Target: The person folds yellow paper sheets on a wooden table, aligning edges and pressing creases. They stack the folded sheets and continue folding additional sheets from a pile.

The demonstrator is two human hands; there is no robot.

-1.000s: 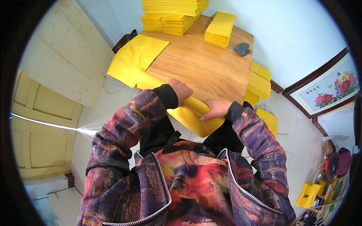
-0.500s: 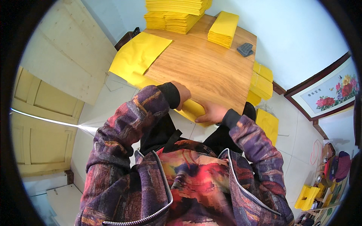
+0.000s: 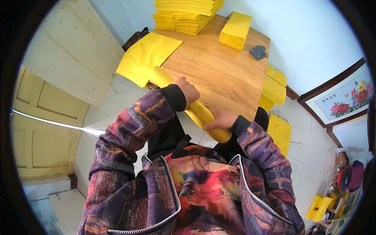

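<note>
A yellow sheet [image 3: 203, 112], curled over lengthwise into a rounded roll, lies slantwise along the table's near edge. Its lower right end hangs past the edge above my lap. My left hand [image 3: 187, 92] is closed over the middle of the roll, fingers curled in. Further right, my right hand [image 3: 221, 119] grips it near the hanging end, thumb on the near side and the other fingers mostly hidden. Beyond the roll's far left end a flat yellow sheet [image 3: 147, 55] lies on the table corner, partly over the edge.
The wooden table [image 3: 219, 74] carries a tall yellow stack [image 3: 186, 21] at the back, a smaller yellow stack [image 3: 236, 30] and a grey cloth [image 3: 258, 52]. More yellow bundles [image 3: 273, 88] stand beyond its right side. A framed flower picture [image 3: 340, 96] leans at the right wall.
The sheet has bulged from a flatter strip into a rounded roll, its right end now showing lower. My left hand has shifted slightly away from me; my right hand keeps its hold.
</note>
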